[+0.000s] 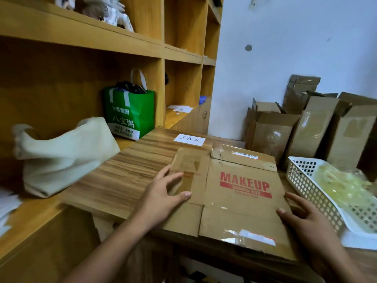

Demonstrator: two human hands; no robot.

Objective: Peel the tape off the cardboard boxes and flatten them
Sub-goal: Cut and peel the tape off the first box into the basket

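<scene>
– Box position first: where does it lie against the two hands?
– The flattened MAKEUP box (242, 201) lies flat on the table (126, 176), between the hands. Its long axis runs away from the person toward the paper label (189, 139), and its near end hangs over the table's front edge. The left hand (163, 197) rests on the left flap with fingers spread and straight: an open grip, holding nothing. The right hand (304, 221) sits at the right edge, thumb on the cardboard and fingers loosely extended; that grip looks open too.
– Which hand is nearer the tape not yet peeled?
– A glossy tape strip (253, 236) shows on the near flap, closer to the right hand. A second clear patch lies at the left fingertips.
– What crowds the move?
– The white basket (302, 186) stands just beside the box's right edge, holding what looks like crumpled peeled tape (342, 186). Unflattened boxes (314, 127) stand against the wall behind it. To the left there is bare table, then a cream cloth bag (65, 152) well apart.
</scene>
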